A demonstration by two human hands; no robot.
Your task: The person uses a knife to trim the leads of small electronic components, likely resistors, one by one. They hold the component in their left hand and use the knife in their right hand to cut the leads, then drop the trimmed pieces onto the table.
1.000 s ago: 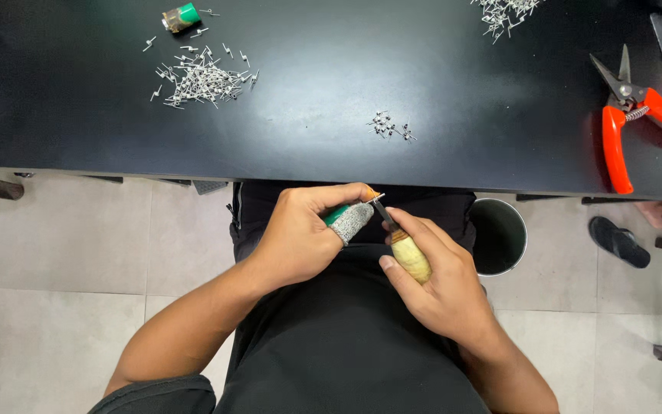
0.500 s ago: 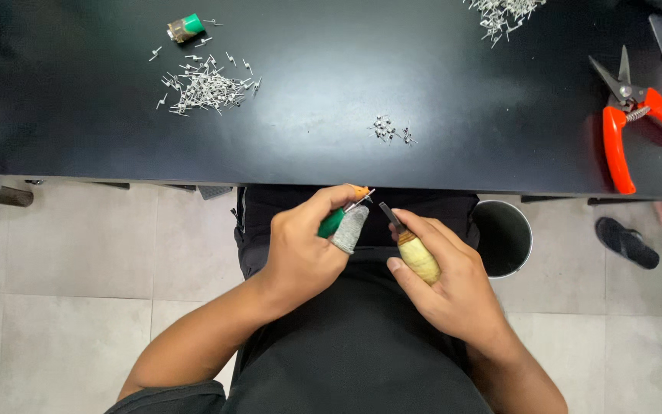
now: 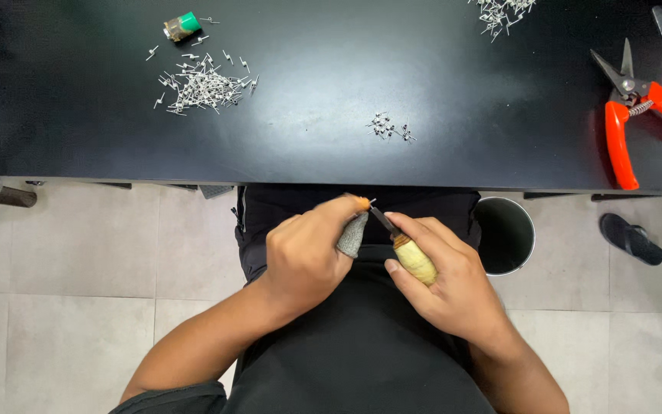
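Black table (image 3: 331, 92) bears three heaps of small metal pins and one pair of orange-handled snips (image 3: 637, 115), while below its edge the left hand (image 3: 300, 261) pinches one grey-sheathed piece (image 3: 352, 234) and the right hand (image 3: 446, 284) clasps one wooden-handled knife (image 3: 408, 253), blade touching that piece.

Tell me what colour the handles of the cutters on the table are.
The cutters have bright orange-red handles, seen clearly at the table's right end in the head view.
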